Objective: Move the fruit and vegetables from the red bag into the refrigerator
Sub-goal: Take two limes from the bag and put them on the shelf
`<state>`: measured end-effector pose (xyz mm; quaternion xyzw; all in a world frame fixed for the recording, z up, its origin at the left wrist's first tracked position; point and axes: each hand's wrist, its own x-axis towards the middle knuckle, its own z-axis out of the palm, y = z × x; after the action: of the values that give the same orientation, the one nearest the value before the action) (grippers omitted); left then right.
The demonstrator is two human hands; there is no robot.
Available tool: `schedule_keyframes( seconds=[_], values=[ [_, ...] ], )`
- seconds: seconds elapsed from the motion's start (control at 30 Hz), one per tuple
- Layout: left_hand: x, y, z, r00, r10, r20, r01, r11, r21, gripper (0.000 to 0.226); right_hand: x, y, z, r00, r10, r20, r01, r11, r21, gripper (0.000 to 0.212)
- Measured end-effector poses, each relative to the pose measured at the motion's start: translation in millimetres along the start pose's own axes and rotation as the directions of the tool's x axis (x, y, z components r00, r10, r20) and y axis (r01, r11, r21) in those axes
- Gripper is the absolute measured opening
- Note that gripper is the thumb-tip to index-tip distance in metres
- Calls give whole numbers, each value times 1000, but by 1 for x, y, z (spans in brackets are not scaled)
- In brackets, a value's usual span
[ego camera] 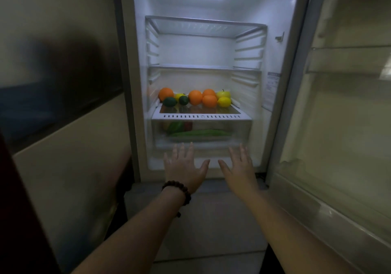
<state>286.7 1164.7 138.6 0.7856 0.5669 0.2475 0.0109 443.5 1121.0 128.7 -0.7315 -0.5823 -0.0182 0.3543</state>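
The white-walled refrigerator (279,96) is standing open, lit from a ceiling lamp, its door (349,125) swung to the right. Its lowest glass shelf with a slotted white plastic front rim (202,116) is carrying round smooth fruit: four oranges (195,97), two dark green limes (170,101), two yellow lemons (224,101) and a pale yellow apple with a stem (223,93). Beneath it, the clear plastic crisper drawer (239,135) is holding long green vegetables (201,133), blurred behind the frosted front, with something red beside them. The two upper shelves are showing nothing on them. The left hand (183,165), wearing a dark beaded bracelet (177,191), and the right hand (240,164) are both spreading flat, fingers splayed and gripping nothing, in front of the drawer; contact is unclear.
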Motion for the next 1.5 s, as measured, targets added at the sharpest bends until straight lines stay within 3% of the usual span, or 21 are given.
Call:
schedule_keyframes(
  seconds=[0.1,0.37,0.7,0.83,0.9,1.0,1.07,1.17,1.33,1.5],
  values=[
    [-29,12,-7,999,-8,52,8,1000,2,77,-27,-2,-15,1000,-21,-13,22,999,29,62],
    [-112,51,-34,999,40,15,-40,999,9,76,-105,-1,-80,995,-100,-20,100,995,-1,62],
    [-260,149,-47,986,148,75,-141,986,-83,73,-274,62,-199,987,-148,-62,148,989,-5,56],
    [-307,183,-53,981,167,103,-159,984,-84,72,-316,83,-253,924,-303,-233,271,949,-159,47],
    [-324,193,-57,977,186,104,-175,979,-101,72,-326,101,-279,896,-330,-296,251,928,-275,48],
    [-340,202,-62,974,206,95,-197,975,-101,72,-329,134,-305,954,-195,-230,99,923,-371,70],
    [-345,206,-65,974,207,92,-198,975,-96,73,-327,154,-314,998,-24,-54,-1,904,-427,87],
    [-353,206,-68,972,215,89,-208,974,-85,74,-326,166,-312,987,112,119,-46,890,-453,96],
    [-362,189,-70,977,199,83,-194,979,-63,74,-331,163,-297,998,61,-3,-57,907,-417,84],
    [-371,172,-77,985,152,87,-148,988,-50,73,-344,137,-282,999,-26,-29,9,883,-470,79]
  ],
)
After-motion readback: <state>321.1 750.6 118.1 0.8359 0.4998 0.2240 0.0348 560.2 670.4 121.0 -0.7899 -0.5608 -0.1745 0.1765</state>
